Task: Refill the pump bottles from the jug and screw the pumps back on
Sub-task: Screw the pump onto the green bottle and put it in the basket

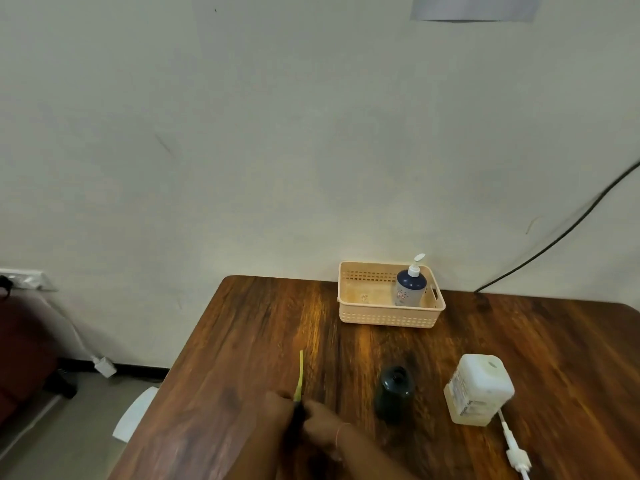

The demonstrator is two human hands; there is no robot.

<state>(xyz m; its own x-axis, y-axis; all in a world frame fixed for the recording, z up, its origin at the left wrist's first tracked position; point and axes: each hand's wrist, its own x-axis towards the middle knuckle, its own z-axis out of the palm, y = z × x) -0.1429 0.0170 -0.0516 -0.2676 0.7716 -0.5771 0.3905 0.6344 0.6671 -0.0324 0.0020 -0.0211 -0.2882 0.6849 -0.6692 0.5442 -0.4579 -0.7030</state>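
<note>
- Table (242,341): dark wood, pushed against the wall (242,133).
- Cable (568,233): black, slanting down the wall to the table's far edge.
- Paper (133,414): white, on the floor left of the table.

A dark wooden table (242,341) stands against a pale wall. At its far edge sits a beige slotted basket (388,315). Nearer, a dark bottle (394,393) with no pump stands upright, and just right of it, apart, a white jug (479,389). A white pump (516,452) lies flat beside the jug's near corner.
</note>
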